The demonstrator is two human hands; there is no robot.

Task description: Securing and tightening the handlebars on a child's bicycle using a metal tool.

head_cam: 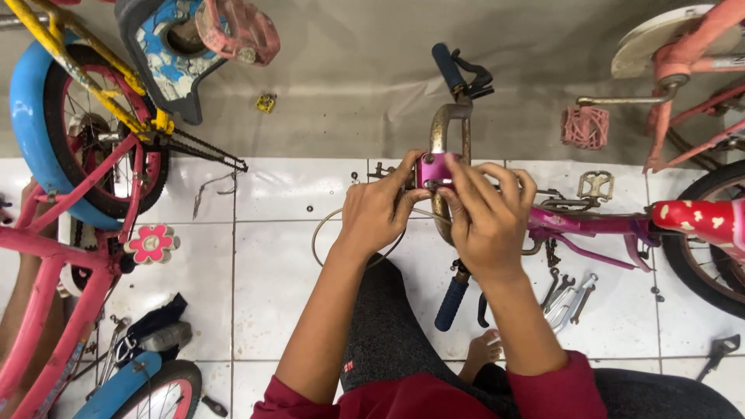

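Both my hands are up at the middle of a rusty handlebar (441,128) that lies across the white tiled floor (272,256) in front of me. My left hand (374,213) pinches the near-left edge of the pink stem clamp (431,168), fingers curled and thumb tip pressing against it. My right hand (487,221) comes in from the other side, fingers spread over the top and right of the clamp, fingertips resting on its metal face. So both hands are closed on that clamp, neither one slack.

The handlebar runs away from me: one blue grip (446,66) with a black brake lever beside it points toward the grey mat at the far side, the other blue grip (451,302) sits just past my knee. A thin cable loop (322,233) curls on the tiles under my left wrist.

To my right, a pink bicycle frame (590,226) stretches along the floor toward a red saddle with white spots (693,217) and a black tyre. A bunch of spanners (570,299) lies just beside my right forearm, a bare metal pedal (595,185) beyond it. On my left stands another pink bike with a blue-mudguard wheel (74,132), a flower ornament (153,244) on its frame.
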